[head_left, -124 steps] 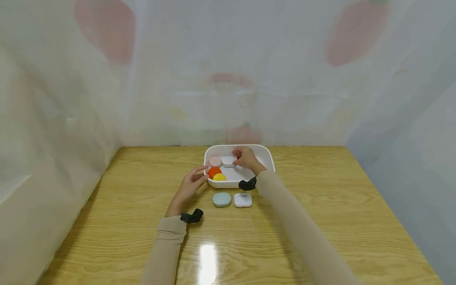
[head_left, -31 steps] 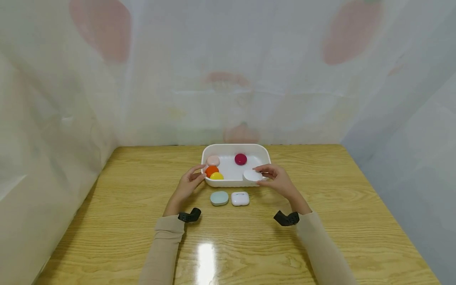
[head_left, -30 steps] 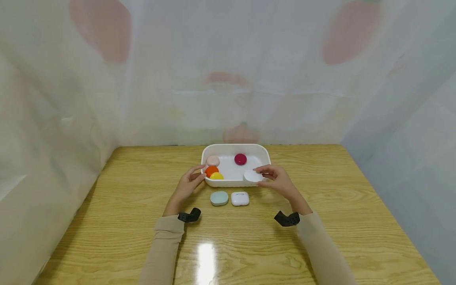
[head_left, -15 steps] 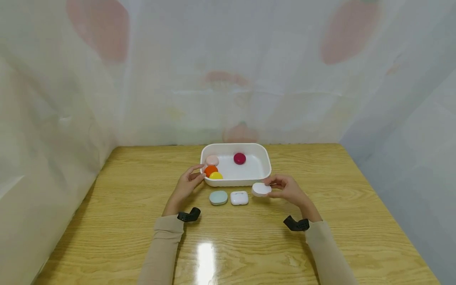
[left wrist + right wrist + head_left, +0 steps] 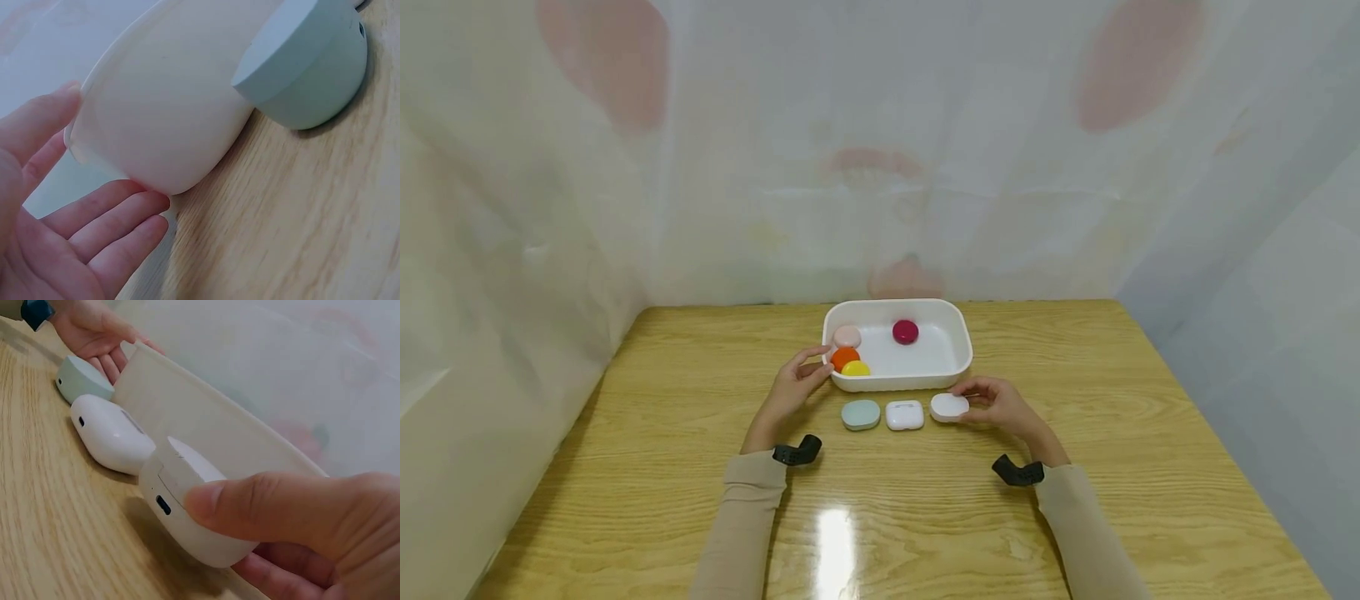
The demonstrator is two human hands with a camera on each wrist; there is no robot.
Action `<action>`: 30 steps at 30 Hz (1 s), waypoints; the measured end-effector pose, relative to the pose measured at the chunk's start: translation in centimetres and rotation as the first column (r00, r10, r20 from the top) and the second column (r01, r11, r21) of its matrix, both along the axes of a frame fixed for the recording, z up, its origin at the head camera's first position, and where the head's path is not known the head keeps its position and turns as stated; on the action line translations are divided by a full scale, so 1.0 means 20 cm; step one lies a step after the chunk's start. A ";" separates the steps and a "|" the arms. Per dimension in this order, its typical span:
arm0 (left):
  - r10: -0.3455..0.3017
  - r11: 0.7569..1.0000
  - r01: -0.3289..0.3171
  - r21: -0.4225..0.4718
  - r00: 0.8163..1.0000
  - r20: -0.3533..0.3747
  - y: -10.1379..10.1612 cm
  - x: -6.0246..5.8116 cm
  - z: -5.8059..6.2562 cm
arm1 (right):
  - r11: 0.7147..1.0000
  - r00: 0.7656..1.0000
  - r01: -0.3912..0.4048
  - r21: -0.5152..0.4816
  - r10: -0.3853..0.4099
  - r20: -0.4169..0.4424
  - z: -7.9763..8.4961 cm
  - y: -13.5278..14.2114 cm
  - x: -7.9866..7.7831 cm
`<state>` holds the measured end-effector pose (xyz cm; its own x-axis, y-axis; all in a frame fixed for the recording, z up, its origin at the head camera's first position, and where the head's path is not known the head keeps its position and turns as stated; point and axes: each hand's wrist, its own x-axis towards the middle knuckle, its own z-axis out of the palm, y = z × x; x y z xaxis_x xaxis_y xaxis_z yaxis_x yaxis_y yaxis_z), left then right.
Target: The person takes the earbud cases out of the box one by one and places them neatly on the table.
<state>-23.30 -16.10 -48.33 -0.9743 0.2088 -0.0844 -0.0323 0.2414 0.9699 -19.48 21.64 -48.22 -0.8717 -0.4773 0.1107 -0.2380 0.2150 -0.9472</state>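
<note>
My right hand [image 5: 1003,410] pinches a white earbud case [image 5: 950,407] at its right side. In the right wrist view the thumb lies beside the case's charging port, with a shadow on the wood just under it. A glossy white earbud case [image 5: 904,415] lies to its left, then a pale green earbud case [image 5: 861,414], all in a row before a white tray [image 5: 895,383]. My left hand [image 5: 792,390] touches the tray's left end with fairly straight fingers. In the left wrist view, fingertips [image 5: 156,203] meet the wall's lower edge.
Inside the tray are several round pieces: a pink one [image 5: 847,336], an orange one [image 5: 845,359], a yellow one [image 5: 856,368] and a dark red one [image 5: 906,332]. A printed curtain [image 5: 1000,167] hangs behind the wooden table [image 5: 1075,375].
The right hand has carried the white earbud case out of the tray, over its front rim, to the right end of the row. The left hand stays at the tray's left end.
</note>
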 end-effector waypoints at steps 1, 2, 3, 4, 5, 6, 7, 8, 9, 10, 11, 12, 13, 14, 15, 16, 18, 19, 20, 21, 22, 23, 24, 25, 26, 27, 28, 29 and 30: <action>0.000 1.000 0.000 0.000 1.000 -0.002 0.00 0.00 0.00 | 1.000 1.000 0.004 0.014 -0.004 0.004 0.00 0.00 0.00; -0.001 1.000 0.001 0.000 1.000 -0.003 0.00 0.00 0.00 | 1.000 1.000 0.006 0.025 -0.006 0.009 -0.01 0.00 0.00; -0.002 1.000 0.002 0.001 1.000 -0.004 0.00 0.00 0.00 | 0.999 1.000 0.007 0.033 -0.007 0.013 -0.01 0.00 0.00; -0.005 1.000 0.005 0.002 1.000 -0.007 0.00 0.00 0.00 | 0.999 1.000 0.008 0.042 -0.009 0.016 -0.02 0.01 0.00; -0.008 1.000 0.008 0.001 1.000 -0.010 0.01 0.00 0.00 | 0.999 1.000 0.010 0.048 -0.011 0.017 -0.02 0.01 0.00; -0.009 1.000 0.009 0.001 1.000 -0.010 0.00 0.00 0.00 | 0.999 1.000 0.009 0.050 -0.010 0.018 -0.03 0.01 -0.01; -0.010 1.000 0.010 0.000 1.000 -0.013 0.00 0.00 0.00 | 0.999 1.000 0.007 0.048 -0.008 0.016 -0.04 0.01 -0.01; -0.011 1.000 0.011 -0.002 1.000 -0.016 0.00 0.00 0.00 | 0.999 1.000 0.004 0.044 -0.004 0.014 -0.04 0.01 -0.01; -0.012 1.000 0.012 -0.001 1.000 -0.017 0.00 0.00 0.00 | 0.999 1.000 0.001 0.041 -0.002 0.014 -0.05 0.01 -0.01; -0.014 1.000 0.013 -0.003 1.000 -0.020 0.00 0.00 0.00 | 0.999 1.000 0.000 0.041 -0.001 0.012 -0.05 0.01 -0.01; -0.012 1.000 0.012 -0.002 1.000 -0.018 0.00 0.00 0.00 | 0.999 1.000 0.000 0.043 0.000 0.011 -0.05 0.01 -0.01; -0.013 1.000 0.013 -0.002 1.000 -0.020 0.00 0.00 0.00 | 0.999 1.000 0.000 0.045 -0.001 0.014 -0.05 0.01 -0.01; -0.012 1.000 0.011 -0.002 1.000 -0.018 0.00 0.00 0.00 | 0.999 1.000 0.002 0.050 -0.003 0.019 -0.05 0.01 -0.01; -0.009 1.000 0.009 0.001 1.000 -0.014 0.00 0.00 0.00 | 0.999 1.000 0.003 0.053 -0.004 0.027 -0.05 0.01 -0.01; -0.006 1.000 0.006 0.006 1.000 -0.010 0.00 0.00 0.00 | 0.998 0.999 0.005 0.059 -0.007 0.035 -0.05 0.01 -0.01; -0.004 1.000 0.004 0.005 1.000 -0.010 0.00 0.00 0.00 | 0.998 0.999 0.005 0.065 -0.008 0.039 -0.05 0.01 -0.01; -0.002 1.000 0.002 0.008 1.000 -0.007 0.00 0.00 0.00 | 0.997 0.999 0.006 0.072 -0.009 0.041 -0.05 0.00 -0.01; 0.001 1.000 -0.001 0.011 1.000 -0.005 0.00 0.00 0.00 | 0.997 0.999 0.005 0.074 -0.008 0.035 -0.04 0.00 -0.01; 0.000 1.000 0.000 0.012 1.000 -0.005 0.00 0.00 0.00 | 0.997 1.000 0.006 0.073 -0.007 0.024 -0.04 0.01 -0.01; -0.002 1.000 0.002 0.012 1.000 -0.005 0.00 0.00 0.00 | 0.998 1.000 0.004 0.069 -0.005 0.011 -0.03 0.01 0.00; -0.004 1.000 0.004 0.010 1.000 -0.004 0.00 0.00 0.00 | 0.998 1.000 0.002 0.060 -0.002 -0.001 -0.02 0.01 0.00; -0.003 1.000 0.003 0.014 1.000 0.001 0.00 0.00 0.00 | 0.999 1.000 -0.001 0.050 0.002 -0.012 -0.01 0.01 0.00; -0.002 1.000 0.001 0.014 1.000 0.006 0.00 0.00 0.00 | 0.999 1.000 -0.003 0.041 0.004 -0.022 0.00 0.01 0.00; -0.002 1.000 0.002 0.014 1.000 0.011 0.00 0.00 0.00 | 0.999 1.000 -0.006 0.033 0.007 -0.029 0.01 0.01 0.00; -0.004 1.000 0.004 0.016 1.000 0.016 0.01 0.00 0.01 | 1.000 0.999 -0.013 0.029 0.014 -0.039 0.02 0.01 0.00; -0.005 1.000 0.005 0.020 1.000 0.020 0.01 0.01 0.01 | 1.000 0.999 -0.016 0.025 0.017 -0.038 0.04 0.01 0.00; -0.007 1.000 0.006 0.023 1.000 0.023 0.01 0.01 0.02 | 1.000 0.999 -0.020 0.023 0.021 -0.036 0.05 0.00 0.00; -0.009 1.000 0.008 0.030 1.000 0.026 0.01 0.01 0.03 | 0.999 0.999 -0.022 0.028 0.023 -0.043 0.07 0.00 0.01; -0.012 0.999 0.011 0.035 1.000 0.029 0.01 0.02 0.05 | 0.999 0.999 -0.022 0.032 0.024 -0.049 0.08 0.00 0.01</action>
<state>-22.94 -15.82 -47.39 -0.9691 0.2232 -0.1053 -0.0581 0.2084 0.9763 -19.38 21.57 -46.59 -0.8544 -0.5010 0.1381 -0.2897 0.2384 -0.9270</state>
